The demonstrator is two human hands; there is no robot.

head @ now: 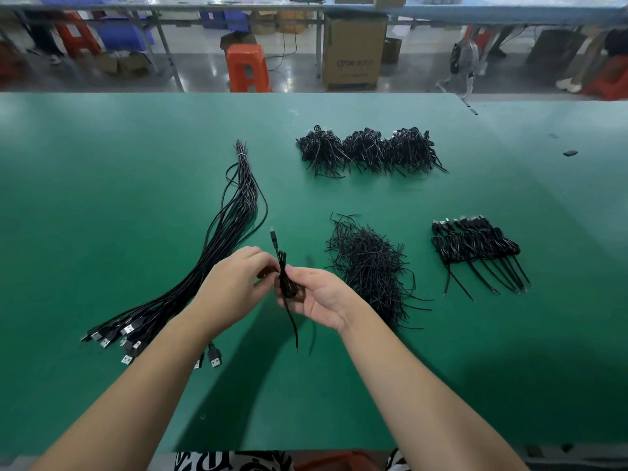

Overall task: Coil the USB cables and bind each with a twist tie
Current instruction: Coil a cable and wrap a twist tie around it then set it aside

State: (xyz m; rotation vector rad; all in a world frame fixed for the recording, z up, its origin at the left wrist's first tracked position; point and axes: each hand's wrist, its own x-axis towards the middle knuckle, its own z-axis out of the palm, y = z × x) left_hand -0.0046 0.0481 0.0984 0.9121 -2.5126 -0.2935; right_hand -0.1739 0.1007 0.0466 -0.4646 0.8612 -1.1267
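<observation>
Above the green table [102, 198], both hands hold one coiled black USB cable [284, 280]. My right hand [316, 297] grips the coil from the right, palm up. My left hand [238, 283] pinches the coil's middle from the left. The plug end sticks up past the fingers and the loose tail hangs down toward me. A long bundle of uncoiled USB cables [224, 239] lies to the left, plugs nearest me. A loose heap of black twist ties [370, 266] lies just right of my hands. Whether a tie is on the held coil is too small to tell.
A row of several bound coils [475, 246] lies at the right. Three larger piles of bound cables [370, 151] sit further back. A small dark object [570, 153] lies at the far right. Beyond the table edge stand an orange stool [248, 68] and a cardboard box [353, 52].
</observation>
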